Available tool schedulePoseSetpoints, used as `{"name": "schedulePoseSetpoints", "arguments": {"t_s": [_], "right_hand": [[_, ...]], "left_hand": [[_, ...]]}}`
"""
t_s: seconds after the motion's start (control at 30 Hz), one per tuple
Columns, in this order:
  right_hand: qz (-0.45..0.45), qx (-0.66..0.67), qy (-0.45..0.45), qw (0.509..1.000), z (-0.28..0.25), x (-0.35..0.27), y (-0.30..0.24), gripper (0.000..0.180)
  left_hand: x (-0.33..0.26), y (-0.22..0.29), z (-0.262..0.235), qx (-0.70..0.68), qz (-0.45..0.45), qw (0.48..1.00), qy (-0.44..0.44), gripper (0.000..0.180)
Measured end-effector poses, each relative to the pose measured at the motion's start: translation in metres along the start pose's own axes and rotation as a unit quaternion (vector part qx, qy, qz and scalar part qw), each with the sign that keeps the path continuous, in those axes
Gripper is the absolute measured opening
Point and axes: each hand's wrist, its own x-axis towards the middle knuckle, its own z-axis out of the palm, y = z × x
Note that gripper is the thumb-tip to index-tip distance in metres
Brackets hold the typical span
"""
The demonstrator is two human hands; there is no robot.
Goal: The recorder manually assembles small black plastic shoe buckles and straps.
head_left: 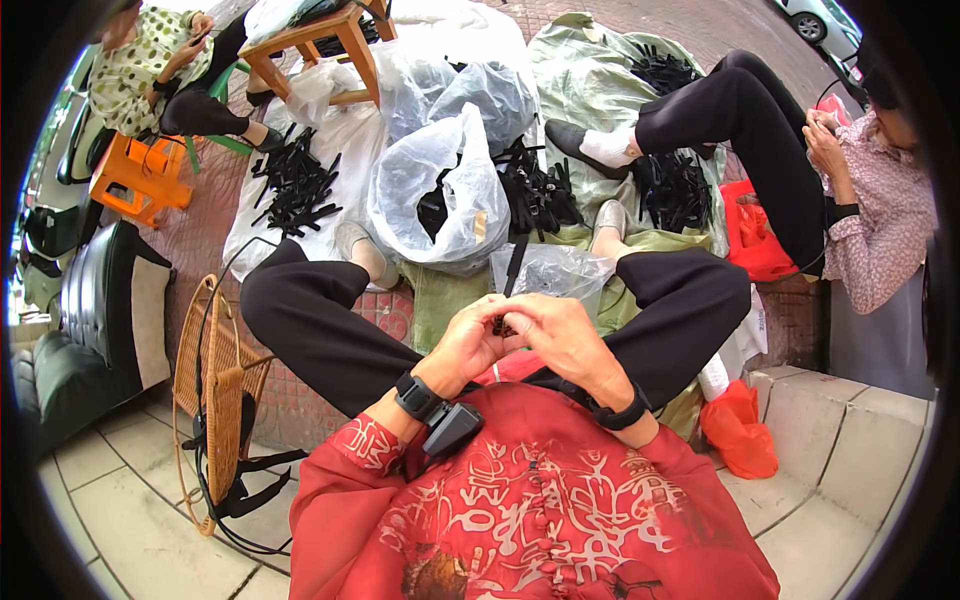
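Note:
Over my lap, my left hand (468, 338) and my right hand (562, 336) come together, fingers closed at one spot. A narrow black strap (516, 266) sticks up and away from between them. Its near end is hidden by my fingers, along with a small dark part too small to make out. Just beyond my hands lies a clear plastic bag (560, 280). Farther off, a large translucent bag (405, 205) stands gaping with black pieces inside. A heap of black straps (540, 190) lies to its right.
More black strap piles lie at left (297, 185) and right (672, 192) on spread sheeting. A wooden stool (352, 50), an orange stool (140, 180), a wicker chair (215, 390) and a red bag (740, 430) stand around. Two people sit nearby, at far left and right.

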Motion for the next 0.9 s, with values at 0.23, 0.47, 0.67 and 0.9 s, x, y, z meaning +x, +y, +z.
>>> {"name": "schedulePoseSetpoints", "arguments": {"t_s": [0.23,0.47,0.67,0.9], "right_hand": [[0.274,0.136,0.032,0.951,-0.011,0.004,0.034,0.031],[0.218,0.429,0.018,0.876,0.012,0.003,0.059,0.031],[0.186,0.495,0.208,0.823,-0.029,0.005,0.044,0.024],[0.284,0.560,0.026,0.778,0.008,-0.008,0.031,0.021]], "left_hand": [[-0.014,0.006,0.011,0.011,-0.035,0.999,0.032,0.016],[-0.018,-0.003,0.024,0.043,-0.078,0.996,0.014,0.020],[-0.028,0.008,0.029,-0.002,-0.110,0.991,0.078,0.021],[-0.026,0.025,0.023,-0.132,0.025,0.990,-0.045,0.031]]}}
